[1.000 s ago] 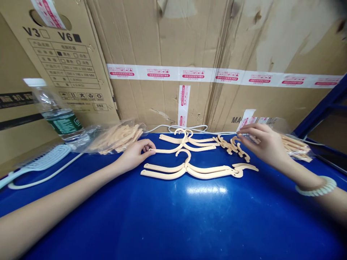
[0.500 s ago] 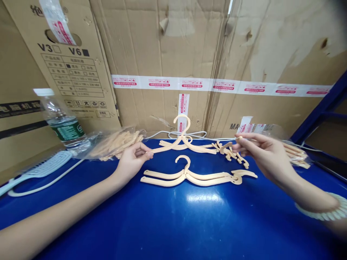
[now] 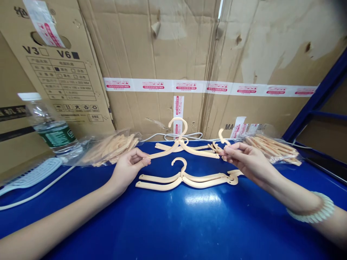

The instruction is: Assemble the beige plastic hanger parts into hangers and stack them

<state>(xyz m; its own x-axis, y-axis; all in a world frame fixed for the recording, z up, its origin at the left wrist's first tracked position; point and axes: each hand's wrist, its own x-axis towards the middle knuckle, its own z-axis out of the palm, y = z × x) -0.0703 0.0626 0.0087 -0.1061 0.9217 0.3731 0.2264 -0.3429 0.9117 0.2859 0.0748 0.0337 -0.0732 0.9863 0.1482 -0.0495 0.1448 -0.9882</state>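
My left hand (image 3: 129, 165) pinches the left end of a beige plastic clothes hanger (image 3: 164, 153), held upright with its hook on top. Close to that hanger's right end, my right hand (image 3: 248, 160) grips a small curved beige hook piece (image 3: 222, 136) between thumb and fingers. Part of the piece is hidden by the fingers. In front, a second beige hanger (image 3: 159, 186) with doubled arms lies on the blue table, a hooked piece (image 3: 233, 177) at its right end. Another hanger (image 3: 162, 147) lies behind the raised one, beside small loose hook pieces (image 3: 215, 146), partly covered by my right hand.
Clear bags of beige parts lie at the left (image 3: 108, 148) and right (image 3: 272, 148). A water bottle (image 3: 55, 133) and a pale blue hairbrush (image 3: 38, 174) are at far left. A white cable (image 3: 159, 136) runs along the back, before taped cardboard (image 3: 151, 115). A blue frame (image 3: 303, 108) stands right.
My right hand has moved left toward the raised hanger's right end, and the hook piece in it now points up. My left hand keeps its hold. The view has shifted slightly.
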